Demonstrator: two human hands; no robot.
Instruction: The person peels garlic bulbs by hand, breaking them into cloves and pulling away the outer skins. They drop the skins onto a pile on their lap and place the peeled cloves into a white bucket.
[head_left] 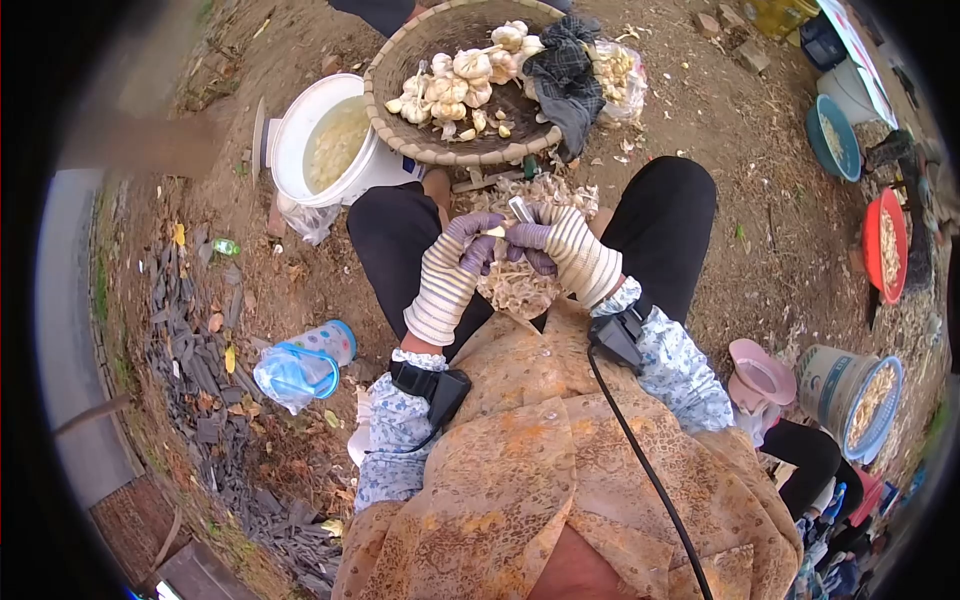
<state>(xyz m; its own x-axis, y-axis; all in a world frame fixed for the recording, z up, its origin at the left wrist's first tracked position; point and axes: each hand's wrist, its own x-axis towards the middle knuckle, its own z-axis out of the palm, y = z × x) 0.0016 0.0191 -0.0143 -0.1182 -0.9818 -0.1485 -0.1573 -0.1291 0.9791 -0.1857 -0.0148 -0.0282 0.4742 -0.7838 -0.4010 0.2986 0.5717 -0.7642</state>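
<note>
My left hand (458,268), in a striped glove with purple fingers, pinches a small pale garlic clove (494,232) between thumb and fingertips. Close beside it, my right hand (568,247) wears a matching glove and grips a small metal-coloured tool (520,210) that points up and away. The fingers of both hands nearly meet at the clove. Garlic skins (520,290) lie in a heap below the hands, between my knees. A woven basket (470,152) ahead holds whole garlic bulbs (460,84), loose cloves and a dark cloth (568,82).
At the basket's left is a white bucket (290,160) of cloves in liquid. A cup with a blue bag (292,378) lies on the left. Along the right are a teal basin (832,140), a red basin (886,245), a large pail (835,385) and a person's dark-clothed leg (815,460).
</note>
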